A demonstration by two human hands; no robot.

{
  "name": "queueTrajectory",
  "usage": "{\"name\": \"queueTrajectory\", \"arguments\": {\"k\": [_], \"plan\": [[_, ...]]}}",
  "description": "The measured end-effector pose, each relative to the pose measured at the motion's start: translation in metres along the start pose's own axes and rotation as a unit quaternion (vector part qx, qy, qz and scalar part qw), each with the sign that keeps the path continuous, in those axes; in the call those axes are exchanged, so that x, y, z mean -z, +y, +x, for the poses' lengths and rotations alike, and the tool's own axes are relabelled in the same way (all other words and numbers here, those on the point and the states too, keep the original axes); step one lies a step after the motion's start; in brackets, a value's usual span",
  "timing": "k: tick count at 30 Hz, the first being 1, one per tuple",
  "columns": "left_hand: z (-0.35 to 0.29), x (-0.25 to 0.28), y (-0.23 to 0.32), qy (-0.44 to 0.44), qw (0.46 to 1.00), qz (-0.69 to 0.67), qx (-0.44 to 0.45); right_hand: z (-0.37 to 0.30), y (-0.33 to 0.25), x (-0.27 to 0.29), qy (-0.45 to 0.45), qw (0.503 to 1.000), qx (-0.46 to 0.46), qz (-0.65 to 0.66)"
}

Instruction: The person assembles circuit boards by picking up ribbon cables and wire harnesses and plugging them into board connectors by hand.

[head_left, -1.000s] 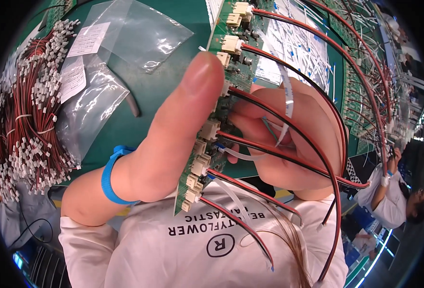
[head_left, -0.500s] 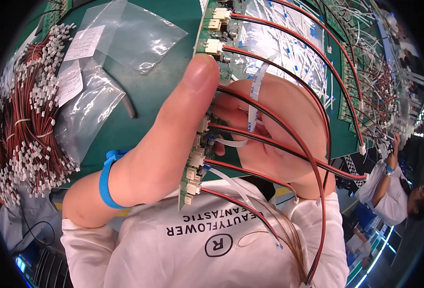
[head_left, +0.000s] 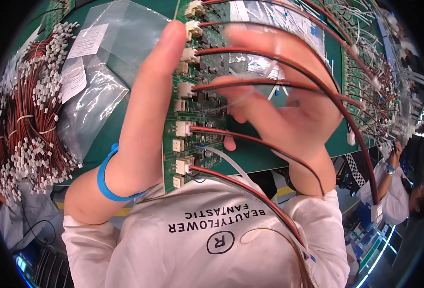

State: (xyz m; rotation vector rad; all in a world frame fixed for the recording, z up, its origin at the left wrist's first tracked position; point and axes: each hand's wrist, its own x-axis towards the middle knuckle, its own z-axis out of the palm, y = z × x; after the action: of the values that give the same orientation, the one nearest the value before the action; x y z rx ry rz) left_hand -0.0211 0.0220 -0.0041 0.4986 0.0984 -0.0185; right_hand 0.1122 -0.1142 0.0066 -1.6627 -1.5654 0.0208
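Observation:
My left hand [head_left: 147,101] grips a long green circuit board [head_left: 171,158] by its left edge. Its thumb lies along the front, and a fingertip shows past the board's far side. White connectors run down the board, several with red-and-black wire leads [head_left: 250,135] plugged in that arc to the right. A white flat ribbon cable [head_left: 228,161] with blue ends hangs from the lower part. My right hand [head_left: 293,91], slightly blurred, is right of the board behind the wires, its fingers apart. Another pale ribbon cable [head_left: 272,69] crosses near those fingers, also blurred; contact cannot be made out.
Bundled red-and-black leads with white plugs [head_left: 29,115] lie at left on the green table [head_left: 94,153]. Clear plastic bags [head_left: 94,96] are beside them. Loose ribbon cables [head_left: 312,29] and more wired boards [head_left: 353,81] fill the far right. Another person [head_left: 394,187] is at the right.
The board has turned so more of its face shows, and its upper part has shifted left. My right hand has moved up, and its curled fingers have spread apart. The wires have swung.

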Motion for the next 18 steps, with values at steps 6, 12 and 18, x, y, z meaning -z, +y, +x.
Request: {"name": "queueTrajectory", "arguments": {"k": [6,12,18], "plan": [[0.004,-0.003,-0.002,0.009,0.997,0.06,-0.049,-0.014,0.004,0.027,0.177,0.961,0.087,-0.193],[-0.008,0.009,-0.003,0.033,0.988,0.113,-0.098,-0.008,-0.014,-0.002,0.189,0.972,-0.122,0.068],[-0.019,0.009,-0.002,0.033,0.977,0.16,-0.139,0.003,-0.036,0.013,0.078,0.874,-0.334,0.345]]}}
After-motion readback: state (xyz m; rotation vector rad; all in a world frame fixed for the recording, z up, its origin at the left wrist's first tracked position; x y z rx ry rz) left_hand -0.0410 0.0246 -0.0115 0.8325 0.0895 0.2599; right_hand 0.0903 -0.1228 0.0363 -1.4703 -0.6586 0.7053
